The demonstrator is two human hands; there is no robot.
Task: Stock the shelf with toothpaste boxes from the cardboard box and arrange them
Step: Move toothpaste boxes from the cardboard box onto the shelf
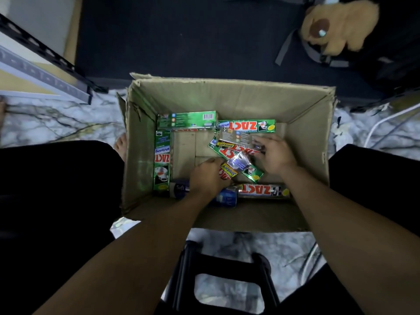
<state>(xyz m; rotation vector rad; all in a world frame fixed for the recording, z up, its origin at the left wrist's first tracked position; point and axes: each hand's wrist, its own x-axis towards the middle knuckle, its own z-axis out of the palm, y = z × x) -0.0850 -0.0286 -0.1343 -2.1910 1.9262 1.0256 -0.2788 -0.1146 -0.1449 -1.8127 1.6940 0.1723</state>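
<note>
Dim room, white grey-veined marble-patterned floor (56, 123).
A dark carpet (181, 37) lies beyond; a black plastic stool (218, 264) stands nearest the camera.

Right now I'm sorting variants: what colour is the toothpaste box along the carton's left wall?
The toothpaste box is green with red ZACT lettering; head view.

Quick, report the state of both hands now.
Left hand: grips the tilted Smokers toothpaste box.
Right hand: fingers on the piled boxes; grip cannot be told.

Dim, bluish wide-angle view (edges bowed), glare on foil cartons (237, 165)
</note>
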